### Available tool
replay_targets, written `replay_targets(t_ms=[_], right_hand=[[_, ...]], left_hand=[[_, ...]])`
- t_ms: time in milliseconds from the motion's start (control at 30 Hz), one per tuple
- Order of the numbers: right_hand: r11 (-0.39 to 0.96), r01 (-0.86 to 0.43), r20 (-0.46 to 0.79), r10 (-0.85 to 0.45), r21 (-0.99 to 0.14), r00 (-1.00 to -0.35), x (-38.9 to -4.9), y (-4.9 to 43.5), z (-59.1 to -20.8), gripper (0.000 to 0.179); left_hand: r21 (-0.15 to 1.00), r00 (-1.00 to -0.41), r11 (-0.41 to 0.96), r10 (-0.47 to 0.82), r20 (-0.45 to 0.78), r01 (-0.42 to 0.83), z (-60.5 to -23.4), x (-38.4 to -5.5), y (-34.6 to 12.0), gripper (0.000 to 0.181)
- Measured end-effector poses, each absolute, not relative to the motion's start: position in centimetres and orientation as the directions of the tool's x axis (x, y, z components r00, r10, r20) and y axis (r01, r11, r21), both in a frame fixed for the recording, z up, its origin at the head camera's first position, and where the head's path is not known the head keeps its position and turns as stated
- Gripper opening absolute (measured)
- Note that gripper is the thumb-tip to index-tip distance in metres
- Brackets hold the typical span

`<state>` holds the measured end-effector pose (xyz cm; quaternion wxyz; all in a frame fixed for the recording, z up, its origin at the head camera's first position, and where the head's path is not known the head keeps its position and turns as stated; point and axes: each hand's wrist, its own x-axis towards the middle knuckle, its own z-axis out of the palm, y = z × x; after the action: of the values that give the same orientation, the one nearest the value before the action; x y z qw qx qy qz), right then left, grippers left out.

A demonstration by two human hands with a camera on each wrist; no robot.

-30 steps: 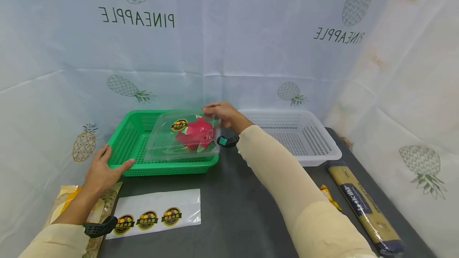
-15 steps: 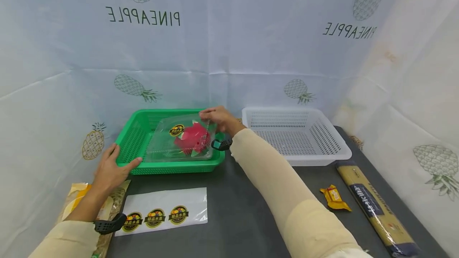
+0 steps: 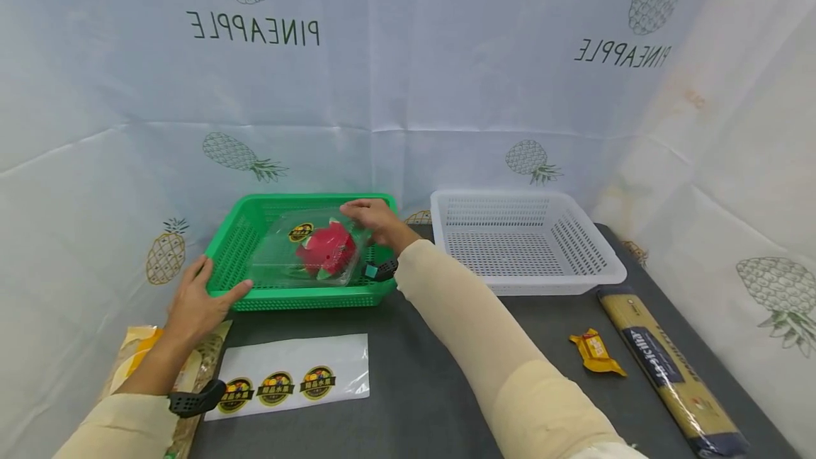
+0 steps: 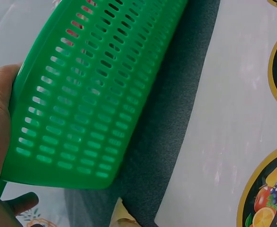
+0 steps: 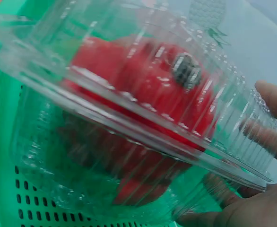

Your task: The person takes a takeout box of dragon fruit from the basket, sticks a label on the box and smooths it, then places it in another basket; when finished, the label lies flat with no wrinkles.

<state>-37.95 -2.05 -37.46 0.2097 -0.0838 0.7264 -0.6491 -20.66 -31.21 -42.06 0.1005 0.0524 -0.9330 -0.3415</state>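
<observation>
A clear plastic clamshell box (image 3: 272, 261) with a round black-and-gold sticker on its lid lies inside a green perforated basket (image 3: 299, 296). Within the box is a red dragon fruit (image 3: 328, 248), also large in the right wrist view. My right hand (image 3: 376, 219) holds the box by its right end, with fingers (image 5: 271, 101) spread over the clear ribbed side. At the basket's front left corner, my left hand (image 3: 197, 307) grips the rim. The left wrist view has its thumb on the front rim and a fingertip below the corner.
A white perforated basket (image 3: 525, 280) stands to the right. In front of it are a small yellow packet (image 3: 596, 351) and a long pack of noodles (image 3: 669, 367). A white sticker sheet (image 3: 338, 356) lies near the left forearm, which partly covers a bag (image 3: 207, 353).
My right hand has lowered the clamshell box with the dragon fruit into the green basket, shifting it left. My left hand stays at the basket corner. The head view has turned slightly.
</observation>
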Motion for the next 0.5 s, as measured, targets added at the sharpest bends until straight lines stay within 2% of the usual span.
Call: replay_targets(t_ms=[267,500], right_hand=[[0.255,0.036,-0.152,-0.45,-0.966,-0.88,-37.7,-3.4,-37.9,0.056],[0.242,-0.003,-0.13,-0.532,-0.97,-0.837,-37.2,-4.4,-38.1,0.073]], left_hand=[[0.657,-0.975,0.753,-0.162,0.151,-0.023,-42.3,-20.7,-31.2,0.101],[0.658,-0.975,0.753,-0.161,0.154,-0.02,-42.1,-20.6,-31.3,0.101]])
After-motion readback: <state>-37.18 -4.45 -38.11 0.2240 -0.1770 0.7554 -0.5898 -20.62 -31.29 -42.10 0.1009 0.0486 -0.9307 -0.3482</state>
